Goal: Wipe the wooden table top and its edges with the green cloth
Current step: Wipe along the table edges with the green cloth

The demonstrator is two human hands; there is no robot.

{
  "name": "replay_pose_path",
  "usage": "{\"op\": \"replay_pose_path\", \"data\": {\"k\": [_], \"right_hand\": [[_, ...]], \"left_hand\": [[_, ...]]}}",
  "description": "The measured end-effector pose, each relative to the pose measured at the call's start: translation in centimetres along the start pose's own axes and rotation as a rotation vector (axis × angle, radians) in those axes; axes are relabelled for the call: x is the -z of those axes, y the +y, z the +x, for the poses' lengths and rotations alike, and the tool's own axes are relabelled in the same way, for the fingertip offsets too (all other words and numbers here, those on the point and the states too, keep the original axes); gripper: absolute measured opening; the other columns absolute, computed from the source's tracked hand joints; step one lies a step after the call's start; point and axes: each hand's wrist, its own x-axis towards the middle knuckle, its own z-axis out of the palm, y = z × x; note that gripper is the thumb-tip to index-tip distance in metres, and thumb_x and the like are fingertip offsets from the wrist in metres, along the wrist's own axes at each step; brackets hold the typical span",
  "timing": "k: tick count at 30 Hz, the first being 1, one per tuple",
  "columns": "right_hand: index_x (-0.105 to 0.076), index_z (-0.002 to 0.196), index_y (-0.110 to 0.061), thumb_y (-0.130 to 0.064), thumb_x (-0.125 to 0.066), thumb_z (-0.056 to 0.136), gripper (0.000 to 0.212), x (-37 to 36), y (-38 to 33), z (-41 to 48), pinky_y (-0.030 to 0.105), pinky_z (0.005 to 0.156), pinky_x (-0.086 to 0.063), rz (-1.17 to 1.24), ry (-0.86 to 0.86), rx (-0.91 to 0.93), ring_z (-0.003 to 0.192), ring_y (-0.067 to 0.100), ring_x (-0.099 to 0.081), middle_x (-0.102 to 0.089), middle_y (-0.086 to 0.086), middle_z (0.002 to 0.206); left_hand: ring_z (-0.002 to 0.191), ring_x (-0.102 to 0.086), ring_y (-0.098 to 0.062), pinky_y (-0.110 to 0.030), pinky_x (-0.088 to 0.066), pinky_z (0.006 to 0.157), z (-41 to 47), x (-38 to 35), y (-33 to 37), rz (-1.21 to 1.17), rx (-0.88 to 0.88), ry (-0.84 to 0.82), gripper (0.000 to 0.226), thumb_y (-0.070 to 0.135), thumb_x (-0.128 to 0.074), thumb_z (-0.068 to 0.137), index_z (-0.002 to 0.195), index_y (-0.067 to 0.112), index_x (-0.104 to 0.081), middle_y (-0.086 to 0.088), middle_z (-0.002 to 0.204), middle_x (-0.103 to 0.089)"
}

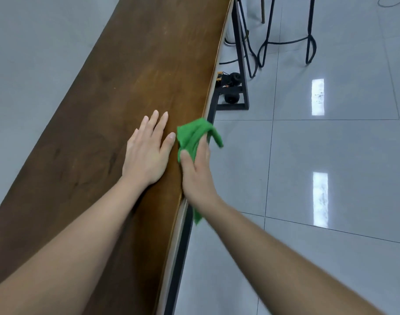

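Wiping the edge looks like the step in hand: your right hand (195, 171) pinches the crumpled bright green cloth (192, 137) between thumb and fingers, folding it over the right-hand rim of the long dark brown wooden table top (130, 71), with one tail of cloth hanging below the wrist. Your left hand (147, 148) lies flat on the wood just beside the cloth, fingers spread, holding nothing. Next, I judge, you need to slide the cloth along the rim toward the far end while keeping it wrapped over the edge.
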Motion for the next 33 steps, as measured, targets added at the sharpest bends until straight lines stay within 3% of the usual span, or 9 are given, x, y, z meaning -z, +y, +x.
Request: {"op": "replay_pose_path", "data": {"k": [4, 10, 14, 22, 26, 30, 33], "right_hand": [[0.001, 0.177, -0.019, -0.019, -0.043, 0.117, 0.075, 1.9, -1.8, 6.7, 0.049, 0.136, -0.017, -0.063, 0.015, -0.015, 0.168, 0.022, -0.016, -0.01, 0.007, 0.184], [0.005, 0.177, -0.031, -0.03, -0.038, 0.118, 0.073, 1.6, -2.5, 6.4, 0.048, 0.134, -0.025, -0.031, 0.028, -0.093, 0.163, 0.024, -0.028, -0.016, -0.001, 0.183], [0.005, 0.177, -0.031, -0.03, -0.037, 0.118, 0.072, -0.1, -1.3, 0.8, 0.049, 0.131, -0.032, -0.033, 0.04, -0.078, 0.159, 0.023, -0.037, -0.025, -0.002, 0.181], [-0.003, 0.176, -0.04, -0.03, -0.041, 0.118, 0.071, -4.3, 2.5, -15.1, 0.034, 0.122, -0.029, -0.015, 0.05, -0.019, 0.159, 0.017, -0.035, -0.027, -0.007, 0.178], [-0.012, 0.174, -0.049, -0.037, -0.044, 0.116, 0.067, -5.9, 4.3, -23.4, 0.039, 0.129, -0.028, 0.016, 0.02, -0.039, 0.162, 0.01, -0.031, -0.026, -0.018, 0.177], [-0.011, 0.176, -0.039, -0.03, -0.045, 0.118, 0.067, -7.8, 6.4, -31.4, 0.044, 0.138, -0.016, 0.053, -0.003, -0.016, 0.166, 0.0, -0.015, -0.02, -0.02, 0.18], [-0.009, 0.172, -0.052, -0.034, -0.045, 0.117, 0.068, -9.1, 7.7, -35.7, 0.023, 0.135, -0.01, 0.072, -0.011, 0.003, 0.164, -0.009, -0.008, -0.015, -0.036, 0.176]], "left_hand": [[0.173, -0.009, -0.019, -0.054, -0.017, 0.139, -1.5, -0.1, 0.0, -0.022, 0.013, 0.002, 0.071, 0.068, -0.013, 0.114, 0.178, 0.037, -0.016, 0.008, 0.187, -0.012], [0.173, -0.008, -0.017, -0.051, -0.015, 0.138, -8.8, 0.1, -0.8, -0.004, -0.008, -0.005, 0.071, 0.068, -0.012, 0.114, 0.178, 0.037, -0.013, 0.009, 0.187, -0.011], [0.173, -0.007, -0.017, -0.051, -0.014, 0.139, -13.3, 0.1, -1.4, 0.006, -0.035, -0.019, 0.071, 0.069, -0.01, 0.113, 0.178, 0.038, -0.013, 0.009, 0.187, -0.01], [0.173, -0.002, -0.014, -0.05, -0.014, 0.14, -21.8, 0.1, -3.5, -0.005, -0.125, -0.038, 0.068, 0.063, -0.012, 0.114, 0.178, 0.039, -0.011, 0.012, 0.187, -0.006], [0.173, 0.0, -0.011, -0.048, -0.012, 0.14, -26.6, 0.1, -4.9, -0.011, -0.158, -0.046, 0.068, 0.062, -0.011, 0.114, 0.178, 0.04, -0.012, 0.014, 0.187, -0.004], [0.172, 0.001, -0.01, -0.048, -0.012, 0.14, -30.4, 0.1, -5.8, -0.014, -0.188, -0.043, 0.064, 0.055, -0.011, 0.115, 0.178, 0.041, -0.012, 0.014, 0.187, -0.004], [0.172, 0.002, -0.01, -0.047, -0.011, 0.14, -31.6, 0.0, -6.0, -0.01, -0.193, -0.044, 0.063, 0.054, -0.012, 0.116, 0.178, 0.04, -0.011, 0.014, 0.187, -0.003]]}}
